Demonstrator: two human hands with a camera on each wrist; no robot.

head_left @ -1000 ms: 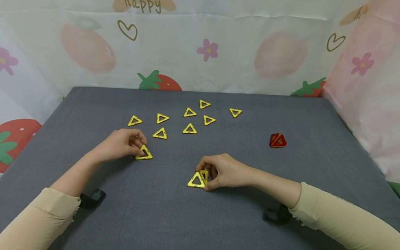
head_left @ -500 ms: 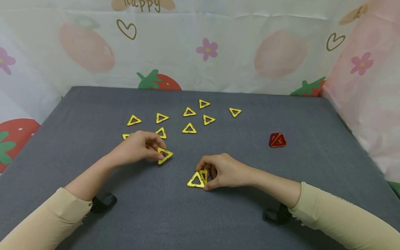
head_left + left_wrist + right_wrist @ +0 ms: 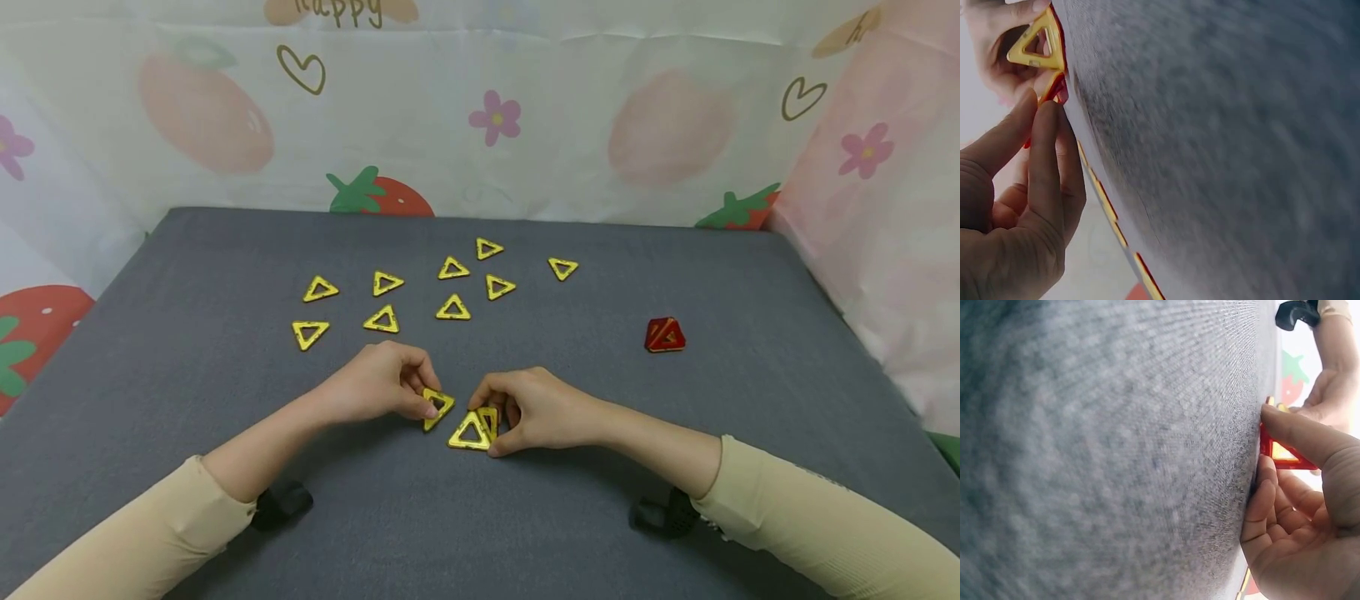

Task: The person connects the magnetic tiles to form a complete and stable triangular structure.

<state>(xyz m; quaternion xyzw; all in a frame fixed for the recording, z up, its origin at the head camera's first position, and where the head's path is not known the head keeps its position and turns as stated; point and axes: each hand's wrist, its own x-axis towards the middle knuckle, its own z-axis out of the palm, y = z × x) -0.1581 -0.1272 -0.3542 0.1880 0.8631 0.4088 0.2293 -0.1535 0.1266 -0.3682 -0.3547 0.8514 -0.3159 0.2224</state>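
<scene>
In the head view the left hand (image 3: pixel 386 385) pinches a yellow triangular frame tile (image 3: pixel 448 402) between thumb and fingers, just left of the right hand. The right hand (image 3: pixel 551 412) grips two joined yellow triangles (image 3: pixel 463 440) that stand tilted against each other on the cloth. A small gap separates the left hand's tile from this pair. The left wrist view has the left hand (image 3: pixel 1029 187) pinching the tile (image 3: pixel 1052 89), with a yellow triangle (image 3: pixel 1054 57) of the pair above it. Up close, the right hand (image 3: pixel 1310 494) holds a red-edged triangle (image 3: pixel 1267 445) by its sides.
Several yellow triangles lie flat farther back, among them one at the left (image 3: pixel 318 335), one in the middle (image 3: pixel 453 317) and one at the right (image 3: pixel 552 271). A small red pyramid-like piece (image 3: pixel 665 344) stands at the right on the grey cloth (image 3: pixel 750 375).
The left hand has moved right and nearer the front with its yellow triangle, close to the joined pair, uncovering a triangle behind. The right hand has stayed in place.
</scene>
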